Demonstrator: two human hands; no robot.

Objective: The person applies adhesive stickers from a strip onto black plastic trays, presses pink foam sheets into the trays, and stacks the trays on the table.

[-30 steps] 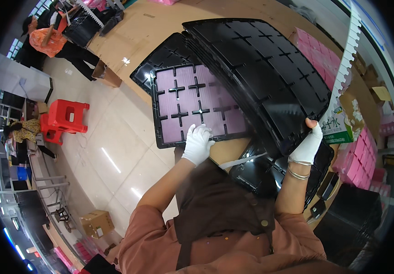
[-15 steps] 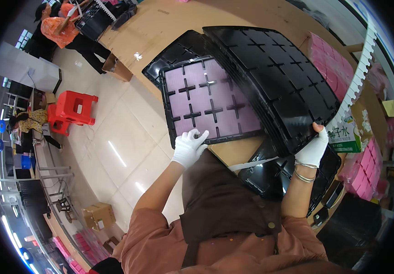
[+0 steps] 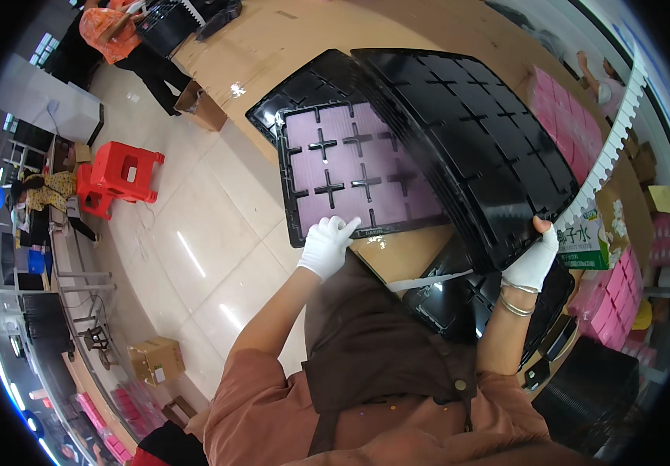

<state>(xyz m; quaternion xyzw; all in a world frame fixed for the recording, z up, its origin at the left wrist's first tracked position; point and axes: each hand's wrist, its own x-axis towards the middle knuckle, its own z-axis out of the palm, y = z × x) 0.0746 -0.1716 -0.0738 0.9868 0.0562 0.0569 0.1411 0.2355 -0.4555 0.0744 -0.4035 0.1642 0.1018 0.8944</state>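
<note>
A black plastic tray with cross-shaped ribs lies at the table's near edge, its pockets showing pale purple. My left hand, in a white glove, is closed on this tray's near rim, fingers bent over it. To the right, a thick stack of black plastic trays stands tilted, overlapping the purple tray's right side. My right hand, gloved in white with the thumb tip bare, grips the stack's near right corner. Another black tray lies partly beneath at the far left. The fingers under the stack are hidden.
More black trays lie below the stack, beside a white strip. Pink wrapped blocks and a green and white carton are on the right. Red stools stand on the floor; a co-worker in orange stands far left.
My left hand's index finger and thumb have drawn closer together at the tray's rim. My right hand keeps its grip on the stack. The view has shifted slightly.
</note>
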